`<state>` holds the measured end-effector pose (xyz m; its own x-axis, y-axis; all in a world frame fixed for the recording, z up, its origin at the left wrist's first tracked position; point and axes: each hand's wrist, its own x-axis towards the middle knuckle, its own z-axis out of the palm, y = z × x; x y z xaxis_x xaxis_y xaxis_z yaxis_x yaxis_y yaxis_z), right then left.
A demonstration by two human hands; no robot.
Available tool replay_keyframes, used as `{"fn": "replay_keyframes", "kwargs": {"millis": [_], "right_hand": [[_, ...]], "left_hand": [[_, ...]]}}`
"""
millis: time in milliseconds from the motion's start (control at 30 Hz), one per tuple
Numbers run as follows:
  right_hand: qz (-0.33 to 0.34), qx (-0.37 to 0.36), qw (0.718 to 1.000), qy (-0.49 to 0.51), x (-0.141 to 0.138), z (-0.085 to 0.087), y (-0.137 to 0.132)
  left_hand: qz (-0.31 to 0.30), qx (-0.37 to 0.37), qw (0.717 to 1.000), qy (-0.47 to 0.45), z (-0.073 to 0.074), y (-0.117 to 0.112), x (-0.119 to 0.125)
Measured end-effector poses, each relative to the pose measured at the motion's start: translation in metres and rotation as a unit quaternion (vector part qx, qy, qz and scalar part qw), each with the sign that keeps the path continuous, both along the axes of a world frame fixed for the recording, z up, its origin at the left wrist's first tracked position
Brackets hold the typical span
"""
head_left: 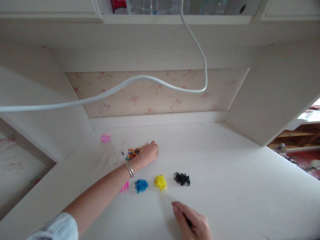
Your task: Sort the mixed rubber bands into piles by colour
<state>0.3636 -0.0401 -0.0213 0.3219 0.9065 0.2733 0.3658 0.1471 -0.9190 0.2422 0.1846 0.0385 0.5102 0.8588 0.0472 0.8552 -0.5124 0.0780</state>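
Observation:
My left hand (147, 154) reaches out across the white desk (225, 173), fingers curled down beside a mixed pile of small coloured rubber bands (132, 153); what the fingers hold is hidden. A silver bracelet (129, 169) sits on that wrist. In a row nearer to me lie sorted little heaps: pink (124, 187), blue (141, 185), yellow (160, 182) and black (182, 179). My right hand (193, 221) rests on the desk below the black heap, fingers drawn together, touching no heap.
A pink blob-like object (105, 138) lies at the back left of the desk. A white cable (140, 79) hangs across the alcove in front of the flowered back wall. White side panels close in the desk left and right; shelves with bottles are overhead.

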Motion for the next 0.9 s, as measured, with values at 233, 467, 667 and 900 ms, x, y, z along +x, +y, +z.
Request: {"fn": "replay_keyframes", "kwargs": {"millis": [233,467,667,900], "right_hand": [[0.018,-0.015,1.000,-0.009,-0.002,0.012,-0.002],[0.002,-0.020,0.999,-0.032,-0.008,0.020,-0.002],[0.013,-0.037,0.999,-0.037,-0.008,0.022,-0.003],[0.003,-0.039,0.999,-0.027,-0.007,0.021,-0.003]], "left_hand": [[-0.073,-0.025,0.995,-0.056,0.019,-0.057,-0.028],[-0.114,-0.061,0.990,-0.056,0.016,-0.099,-0.041],[-0.133,-0.049,0.990,-0.020,0.016,-0.096,-0.041],[-0.101,-0.047,0.993,-0.047,0.021,-0.094,-0.049]]}}
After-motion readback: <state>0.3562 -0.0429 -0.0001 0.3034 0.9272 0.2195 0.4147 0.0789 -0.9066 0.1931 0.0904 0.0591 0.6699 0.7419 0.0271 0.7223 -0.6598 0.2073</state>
